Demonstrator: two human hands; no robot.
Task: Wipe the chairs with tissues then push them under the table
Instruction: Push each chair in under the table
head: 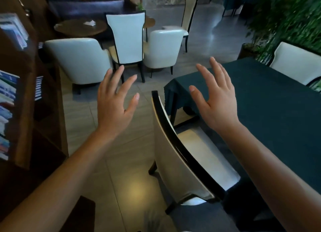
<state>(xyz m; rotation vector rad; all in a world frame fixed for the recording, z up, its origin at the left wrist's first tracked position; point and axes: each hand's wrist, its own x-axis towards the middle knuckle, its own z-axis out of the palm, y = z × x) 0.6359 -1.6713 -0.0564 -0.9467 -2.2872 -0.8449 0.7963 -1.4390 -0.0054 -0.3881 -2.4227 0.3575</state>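
Note:
A cream chair with a black frame stands right below me, its seat partly tucked under the table with the dark green cloth. My left hand hovers in the air to the left of the chair's back, fingers spread and holding nothing. Over the table's near corner my right hand is raised the same way, fingers straight and apart. Neither hand touches the chair or the table. No tissue is in either hand.
A second cream chair sits at the table's far side. Ahead stand two white armchairs, a tall-backed chair and a round wooden table with a white tissue. Bookshelves line the left; plants fill the right.

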